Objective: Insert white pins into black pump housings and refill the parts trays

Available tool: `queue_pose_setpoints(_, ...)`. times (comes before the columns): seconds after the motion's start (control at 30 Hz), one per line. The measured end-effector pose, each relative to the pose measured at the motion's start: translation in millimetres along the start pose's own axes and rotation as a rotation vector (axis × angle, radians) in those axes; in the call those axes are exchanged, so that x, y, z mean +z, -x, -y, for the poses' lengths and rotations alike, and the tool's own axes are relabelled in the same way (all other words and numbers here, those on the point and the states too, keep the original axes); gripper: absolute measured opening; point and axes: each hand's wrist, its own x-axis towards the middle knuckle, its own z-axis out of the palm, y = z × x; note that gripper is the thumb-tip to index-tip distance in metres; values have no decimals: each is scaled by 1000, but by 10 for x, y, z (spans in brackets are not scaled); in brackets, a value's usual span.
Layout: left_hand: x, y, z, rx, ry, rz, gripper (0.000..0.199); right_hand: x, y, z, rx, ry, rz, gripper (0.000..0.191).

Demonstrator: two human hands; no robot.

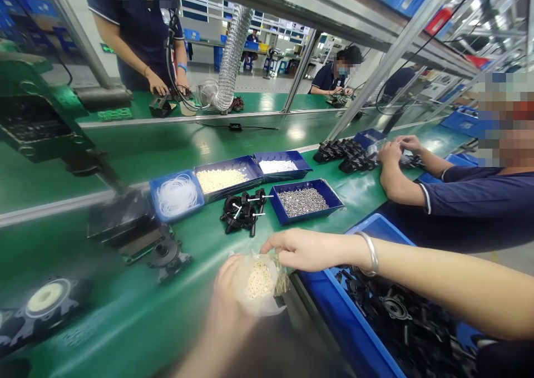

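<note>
A clear plastic bag (261, 283) of small cream-coloured parts is held at the table's near edge. My left hand (231, 289), blurred, wraps around the bag's left side. From the right, my right hand (292, 247) reaches over with its fingers closed on the bag's rim. Beyond the hands lies a cluster of black plastic parts with white pins (246, 210). Behind them stand a blue tray of small metal pins (283, 216), a tray of cream parts (228, 189), a tray of white parts (298, 172) and a blue tray of clear rings (161, 216).
A large blue crate (354, 311) of black parts stands at the lower right. On the left are a green machine (37, 105) and round black housings (45, 305). A person's hands (392, 150) work beside black parts at the right. Other people sit or stand across the table.
</note>
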Motion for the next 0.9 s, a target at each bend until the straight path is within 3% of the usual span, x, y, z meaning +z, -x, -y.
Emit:
queue_pose_setpoints(0.13,-14,-12,-3,25,-3,17,58,-35,39,64,-76,156,25,38)
queue_pose_setpoints(0.37,27,93,44,-40,8,3,71,-60,-3,-109,164,-446,238,43)
queue_pose_setpoints(0.47,124,133,82,-55,27,-37,68,-38,4,-165,159,-541,244,44)
queue_pose_setpoints(0.6,250,150,151,-20,-4,-184,64,-49,19,-198,183,-620,268,49)
queue_pose_setpoints(0.7,263,154,172,-39,13,-162,70,-110,46,-215,171,-747,299,53)
queue_pose_setpoints(0.8,255,174,174,-71,12,-163,74,-183,93,-189,110,-808,258,48)
queue_pose_setpoints(0.9,306,200,201,-83,0,-151,71,-194,126,-64,44,-724,106,39)
